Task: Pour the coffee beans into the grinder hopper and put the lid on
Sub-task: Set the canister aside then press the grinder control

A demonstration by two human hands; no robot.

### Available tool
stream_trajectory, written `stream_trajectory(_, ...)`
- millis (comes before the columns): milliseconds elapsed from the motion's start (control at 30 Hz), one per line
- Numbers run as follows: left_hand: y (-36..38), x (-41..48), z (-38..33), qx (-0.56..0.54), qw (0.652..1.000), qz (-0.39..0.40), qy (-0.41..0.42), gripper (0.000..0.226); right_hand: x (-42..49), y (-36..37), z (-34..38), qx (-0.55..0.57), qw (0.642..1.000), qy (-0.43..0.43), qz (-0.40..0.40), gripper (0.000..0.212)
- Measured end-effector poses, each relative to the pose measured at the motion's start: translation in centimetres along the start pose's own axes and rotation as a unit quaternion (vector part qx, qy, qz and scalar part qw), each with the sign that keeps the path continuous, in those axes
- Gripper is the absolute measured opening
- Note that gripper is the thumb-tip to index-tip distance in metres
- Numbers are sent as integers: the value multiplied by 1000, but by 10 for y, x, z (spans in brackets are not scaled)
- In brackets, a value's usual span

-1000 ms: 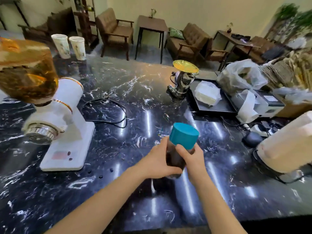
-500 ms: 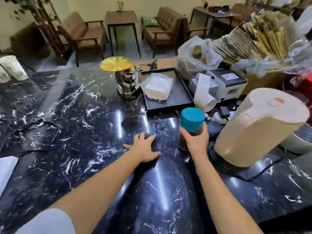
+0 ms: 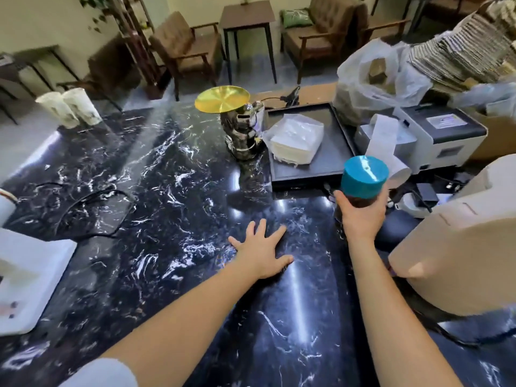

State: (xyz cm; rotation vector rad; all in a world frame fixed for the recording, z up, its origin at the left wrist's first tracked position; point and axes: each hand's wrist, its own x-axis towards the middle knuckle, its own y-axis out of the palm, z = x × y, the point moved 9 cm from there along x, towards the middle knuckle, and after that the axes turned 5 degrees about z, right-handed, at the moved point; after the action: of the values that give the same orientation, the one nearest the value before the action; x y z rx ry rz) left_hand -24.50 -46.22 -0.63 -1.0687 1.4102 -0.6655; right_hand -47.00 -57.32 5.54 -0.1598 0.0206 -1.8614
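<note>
On marble counter (image 3: pixel 167 247), left hand (image 3: pixel 262 251) splayed flat; right hand (image 3: pixel 363 216) grips jar (image 3: pixel 363 182).

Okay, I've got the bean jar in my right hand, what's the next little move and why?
Probably bring the left hand, lying flat on the counter, up to twist off the teal lid; the right hand grips the jar, which is capped.

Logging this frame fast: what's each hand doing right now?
Left hand: open, flat on the marble counter, holding nothing.
Right hand: closed around the teal-lidded jar.
</note>
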Motion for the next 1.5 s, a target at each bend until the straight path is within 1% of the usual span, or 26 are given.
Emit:
stream_trajectory(67, 2, -22, -2, 6, 998, -38, 55, 59, -22, -5, 5, -19, 999, -8, -38, 97)
stream_trajectory(133, 3, -61, -5, -15, 981, -82, 176, 39, -63, -4, 0, -8, 997, -20, -68, 83)
stream_trajectory(167, 6, -86, -1, -33, 969, -92, 228, 29, -88, 7, -3, -5, 999, -8, -52, 73)
stream_trajectory(200, 10, -109, 10, -58, 962, -95, 251, 24, -115, 25, -7, -14, 1000, 11, -12, 64)
stream_trajectory(267, 19, -153, 53, -124, 957, -110, 236, 25, -176, 74, -10, -71, 990, 20, 116, 51)
stream_trajectory(333, 26, -196, 106, -163, 956, -150, 194, 28, -244, 125, -5, -144, 959, -17, 245, 35)
stream_trajectory(433, 39, -255, 189, -164, 956, -197, 145, 24, -339, 193, 15, -216, 891, -102, 386, 28)
stream_trajectory(533, 47, -307, 284, -150, 945, -282, 69, 19, -417, 250, 29, -276, 817, -182, 472, 24)
stream_trajectory(600, 51, -334, 347, -166, 929, -332, 11, 17, -456, 278, 34, -308, 794, -193, 487, 24)
stream_trajectory(667, 50, -343, 392, -179, 916, -359, -23, 17, -484, 301, 40, -328, 785, -195, 487, 21)
stream_trajectory(767, 39, -328, 419, -136, 923, -360, -3, 20, -504, 326, 47, -365, 791, -190, 453, 21)
stream_trajectory(833, 40, -306, 420, -136, 941, -310, 12, 30, -507, 334, 50, -396, 785, -188, 437, 22)
stream_trajectory(900, 50, -285, 416, -114, 967, -228, 2, 37, -507, 336, 50, -421, 784, -173, 423, 17)
stream_trajectory(1000, 52, -272, 413, -81, 977, -198, -4, 20, -510, 336, 51, -430, 793, -150, 406, 19)
stream_trajectory(1067, 46, -267, 418, -120, 971, -208, -8, 11, -507, 334, 51, -421, 811, -125, 386, 18)
stream_trajectory(1133, 39, -271, 428, -232, 939, -252, -13, 11, -501, 324, 52, -354, 869, -55, 340, 14)
stream_trajectory(1167, 38, -277, 435, -327, 904, -274, -19, 11, -499, 318, 46, -278, 906, 12, 320, 15)
stream_trajectory(1200, 40, -284, 442, -431, 856, -285, -33, 15, -501, 313, 38, -178, 930, 96, 307, 17)
stream_trajectory(1267, 58, -297, 455, -631, 727, -264, -68, 18, -513, 308, 18, -21, 928, 238, 285, 19)
stream_trajectory(1300, 69, -301, 459, -702, 663, -246, -80, 17, -516, 305, 13, -4, 926, 260, 274, 18)
stream_trajectory(1333, 78, -307, 463, -756, 607, -230, -89, 17, -516, 301, 12, -28, 931, 244, 270, 15)
stream_trajectory(1367, 84, -313, 468, -792, 561, -220, -96, 19, -514, 297, 17, -76, 940, 200, 266, 11)
stream_trajectory(1400, 86, -318, 474, -809, 537, -215, -105, 23, -513, 297, 27, -138, 942, 135, 273, 8)
stream_trajectory(1433, 85, -321, 483, -808, 535, -220, -114, 28, -515, 301, 36, -203, 931, 65, 295, 11)
stream_trajectory(1467, 80, -325, 494, -789, 554, -234, -126, 32, -520, 310, 43, -259, 909, 3, 327, 18)
stream_trajectory(1500, 72, -327, 506, -756, 587, -255, -138, 34, -526, 320, 46, -305, 881, -42, 360, 24)
